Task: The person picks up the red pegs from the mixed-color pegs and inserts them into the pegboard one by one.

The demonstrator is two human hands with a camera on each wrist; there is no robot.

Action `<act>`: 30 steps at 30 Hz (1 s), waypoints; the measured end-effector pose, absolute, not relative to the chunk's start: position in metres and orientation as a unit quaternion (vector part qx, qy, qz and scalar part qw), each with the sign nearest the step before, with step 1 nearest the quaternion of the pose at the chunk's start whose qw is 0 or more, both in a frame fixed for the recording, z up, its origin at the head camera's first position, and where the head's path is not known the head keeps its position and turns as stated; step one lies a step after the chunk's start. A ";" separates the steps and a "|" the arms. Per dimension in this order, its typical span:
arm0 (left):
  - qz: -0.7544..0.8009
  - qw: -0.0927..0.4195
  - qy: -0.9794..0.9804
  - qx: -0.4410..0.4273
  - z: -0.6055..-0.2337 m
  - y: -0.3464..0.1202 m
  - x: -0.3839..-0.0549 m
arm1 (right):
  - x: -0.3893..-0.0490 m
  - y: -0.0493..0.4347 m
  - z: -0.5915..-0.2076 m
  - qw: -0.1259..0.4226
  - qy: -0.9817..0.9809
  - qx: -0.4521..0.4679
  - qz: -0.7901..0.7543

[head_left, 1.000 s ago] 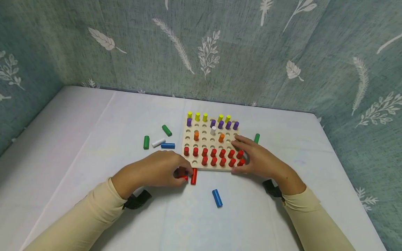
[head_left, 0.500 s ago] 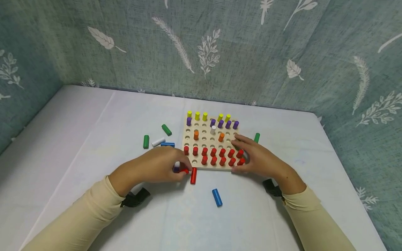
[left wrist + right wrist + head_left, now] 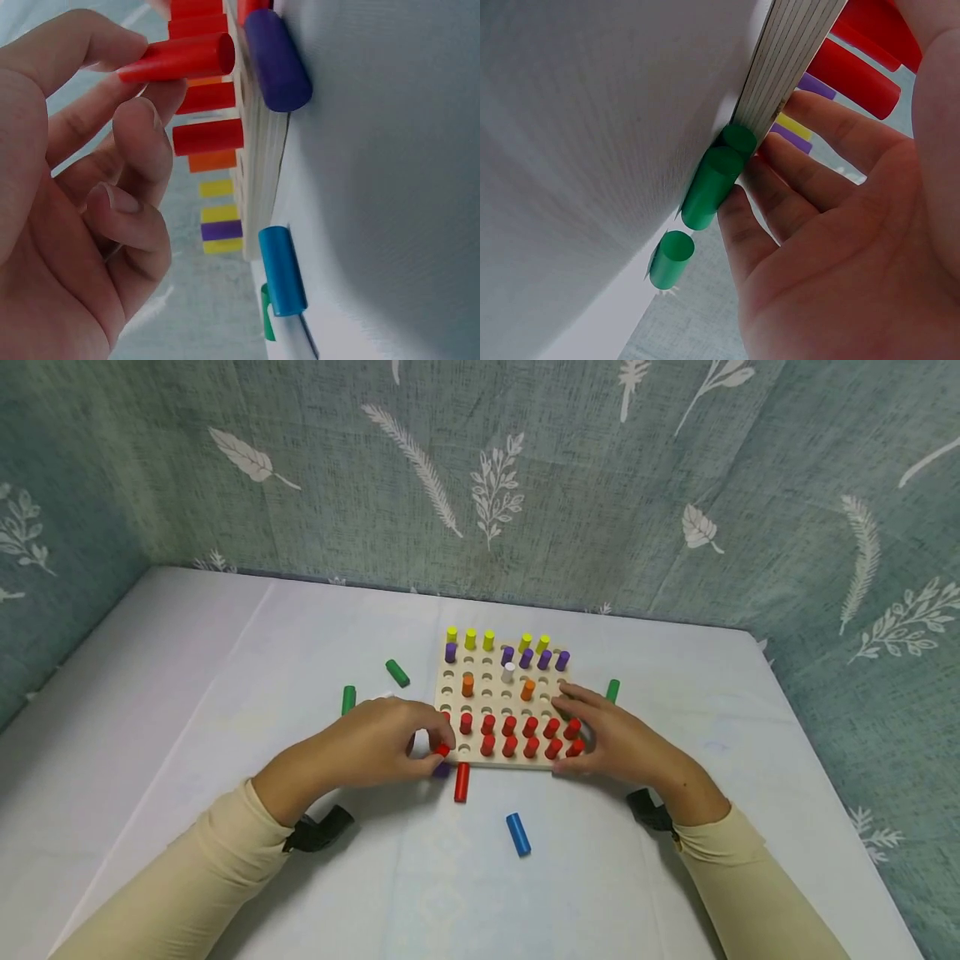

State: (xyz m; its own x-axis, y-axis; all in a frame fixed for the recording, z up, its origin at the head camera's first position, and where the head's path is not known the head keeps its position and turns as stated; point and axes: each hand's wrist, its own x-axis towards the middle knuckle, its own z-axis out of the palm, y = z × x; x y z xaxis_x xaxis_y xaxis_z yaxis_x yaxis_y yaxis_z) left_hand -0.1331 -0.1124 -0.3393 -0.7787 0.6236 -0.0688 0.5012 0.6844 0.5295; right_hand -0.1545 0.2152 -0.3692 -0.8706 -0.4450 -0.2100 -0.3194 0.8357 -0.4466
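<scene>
Between thumb and forefinger, my left hand (image 3: 375,739) pinches a red peg (image 3: 184,60), held tilted above the front left corner of the wooden pegboard (image 3: 480,761). Its other fingers curl loosely in the left wrist view. My right hand (image 3: 622,739) rests at the board's right side, fingers fairly straight against its edge, thumb near the front corner. Red pegs (image 3: 509,725) stand in the two front rows, with a bare hole (image 3: 464,749) near the left. A purple peg (image 3: 277,60) lies below the left hand against the board. Another red peg (image 3: 462,782) lies by the front edge.
A blue peg (image 3: 518,834) lies in front of the board. Green pegs (image 3: 348,700) and a mostly hidden white peg (image 3: 291,336) lie left, near another blue peg (image 3: 283,270). More green pegs (image 3: 712,187) lie by the right hand. A patterned cloth (image 3: 480,485) hangs behind the table.
My left hand has lifted the red peg from the table beside the board and raised it toward the front left corner, uncovering the purple peg. The right hand has stayed still.
</scene>
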 end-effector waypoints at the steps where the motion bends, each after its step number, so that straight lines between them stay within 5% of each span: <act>1: 0.252 0.121 0.909 0.309 -0.340 -0.112 -0.133 | -0.154 0.215 -0.369 0.155 0.946 -0.202 -0.202; 30: 0.249 0.077 0.921 0.291 -0.346 -0.109 -0.137 | -0.154 0.215 -0.371 0.155 0.947 -0.198 -0.198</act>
